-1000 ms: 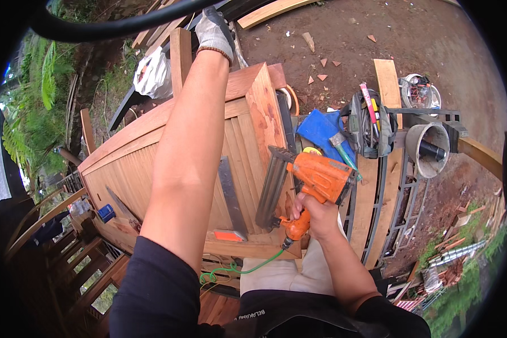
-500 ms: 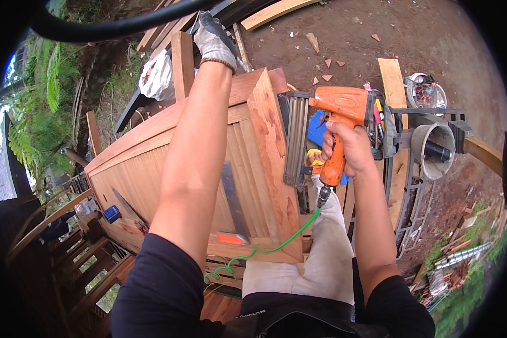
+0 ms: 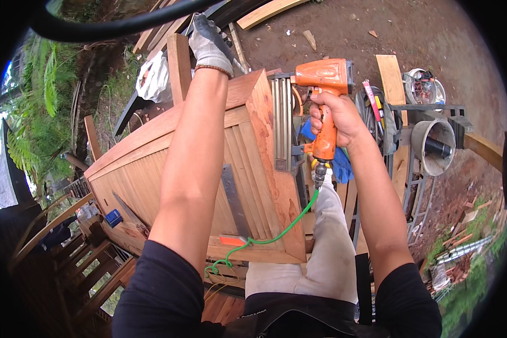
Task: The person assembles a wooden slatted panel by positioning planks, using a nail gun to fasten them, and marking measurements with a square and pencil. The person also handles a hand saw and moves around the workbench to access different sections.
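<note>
Nearest, a green hose (image 3: 294, 225) runs over the panel's near corner and up to the base of an orange nail gun (image 3: 324, 76). The bare right hand (image 3: 343, 118) is wrapped around the gun's scuffed, dark-spotted grip, the fingers curled at its left side; the gun's ribbed silver magazine lies across the view of the wooden panel's (image 3: 253, 180) right edge, though whether they touch I cannot tell. That panel rests before the person: paler grooved boards inside a reddish-brown frame, its right rail darkly blotched. A metal square (image 3: 235, 200) with an orange handle lies on it. Off to the right, a tilted grey bucket (image 3: 419, 143) holds a black cylindrical object. Beside it, a grey tool bag (image 3: 390, 135) carries a pink tool and something yellow; a farther white bucket (image 3: 441, 93) is filled with jumbled, partly reddish bits. Beyond the panel sits a crumpled white bag (image 3: 153, 79), contents hidden. Farthest, the gloved left hand (image 3: 209, 45) reaches toward dark timber; its grasp cannot be made out.
</note>
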The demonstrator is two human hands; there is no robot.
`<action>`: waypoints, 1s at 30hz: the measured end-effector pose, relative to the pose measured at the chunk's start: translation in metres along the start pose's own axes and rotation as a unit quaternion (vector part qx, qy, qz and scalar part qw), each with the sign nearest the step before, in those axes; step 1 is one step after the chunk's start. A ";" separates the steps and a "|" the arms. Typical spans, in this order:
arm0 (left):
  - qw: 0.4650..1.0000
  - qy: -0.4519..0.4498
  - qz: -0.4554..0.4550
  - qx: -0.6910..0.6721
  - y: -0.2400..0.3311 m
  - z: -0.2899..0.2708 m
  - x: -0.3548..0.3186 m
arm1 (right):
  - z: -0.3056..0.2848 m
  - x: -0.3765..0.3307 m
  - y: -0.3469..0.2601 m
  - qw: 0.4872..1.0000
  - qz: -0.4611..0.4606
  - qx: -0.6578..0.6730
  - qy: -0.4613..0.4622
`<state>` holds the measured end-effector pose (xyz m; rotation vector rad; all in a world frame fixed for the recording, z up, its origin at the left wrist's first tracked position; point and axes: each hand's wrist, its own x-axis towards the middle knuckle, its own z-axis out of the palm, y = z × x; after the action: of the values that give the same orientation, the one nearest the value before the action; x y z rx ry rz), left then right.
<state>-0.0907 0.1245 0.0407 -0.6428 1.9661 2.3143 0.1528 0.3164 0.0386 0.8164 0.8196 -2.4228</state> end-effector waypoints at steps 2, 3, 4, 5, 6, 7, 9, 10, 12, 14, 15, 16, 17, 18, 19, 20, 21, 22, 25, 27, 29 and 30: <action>1.000 0.002 -0.008 0.002 0.000 -0.001 0.001 | -0.001 0.001 0.000 1.000 0.004 -0.003 0.004; 1.000 0.003 -0.003 -0.001 0.000 -0.001 0.001 | -0.002 0.001 0.000 1.000 0.005 -0.006 0.006; 1.000 0.008 -0.001 -0.004 -0.001 -0.001 0.001 | -0.003 0.002 0.000 1.000 0.007 -0.003 0.006; 1.000 0.014 -0.001 -0.006 -0.001 -0.002 0.002 | -0.003 0.002 0.000 1.000 0.009 -0.001 0.007; 1.000 0.010 0.002 -0.006 -0.002 -0.002 0.002 | -0.004 0.002 0.001 1.000 0.010 0.000 0.005; 1.000 0.007 0.003 -0.006 -0.002 -0.002 0.001 | -0.004 0.003 0.000 1.000 0.010 0.000 0.003; 1.000 0.004 0.004 -0.005 -0.001 -0.002 0.001 | -0.005 0.003 0.001 1.000 0.009 0.001 -0.001; 1.000 0.003 0.005 -0.004 -0.001 -0.002 0.000 | -0.005 0.003 0.001 1.000 0.011 0.003 -0.001; 1.000 -0.001 0.005 -0.005 0.000 -0.002 -0.002 | -0.006 0.004 0.001 1.000 0.013 0.004 -0.001; 1.000 -0.008 0.003 -0.006 0.002 -0.001 -0.005 | -0.006 0.004 0.001 1.000 0.015 0.009 -0.002; 1.000 -0.001 0.001 -0.001 0.002 0.000 -0.006 | -0.006 0.005 0.001 1.000 0.016 0.011 -0.003; 1.000 0.005 0.000 0.003 0.003 0.001 -0.007 | -0.006 0.005 0.001 1.000 0.015 0.014 -0.005; 1.000 0.009 0.002 0.010 0.003 0.002 -0.008 | -0.006 0.005 0.002 1.000 0.014 0.018 -0.006; 1.000 0.008 -0.002 0.008 0.004 0.002 -0.010 | -0.006 0.005 0.002 1.000 0.013 0.020 -0.007; 1.000 0.004 -0.003 0.007 0.005 0.002 -0.011 | -0.006 0.005 0.002 1.000 0.014 0.024 -0.008; 1.000 0.001 -0.005 0.010 0.006 0.002 -0.011 | -0.006 0.005 0.002 1.000 0.014 0.027 -0.008; 1.000 -0.003 -0.003 0.008 0.007 0.003 -0.012 | -0.006 0.005 0.002 0.999 0.014 0.030 -0.008; 1.000 -0.004 -0.002 0.009 0.007 0.003 -0.012 | -0.005 0.005 0.003 0.999 0.016 0.034 -0.009; 1.000 0.001 -0.003 0.012 0.008 0.004 -0.013 | -0.004 0.005 0.003 0.999 0.020 0.044 -0.011; 1.000 0.007 -0.005 0.014 0.007 0.005 -0.013 | -0.004 0.004 0.003 0.998 0.024 0.049 -0.009; 1.000 0.012 -0.005 0.016 0.006 0.005 -0.012 | -0.003 0.004 0.003 0.999 0.019 0.042 -0.008; 1.000 0.006 -0.005 0.015 0.006 0.004 -0.011 | -0.002 0.004 0.003 0.999 0.017 0.036 -0.006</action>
<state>-0.0836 0.1299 0.0504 -0.6634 1.9934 2.2752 0.1524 0.3149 0.0331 0.8342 0.7111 -2.4382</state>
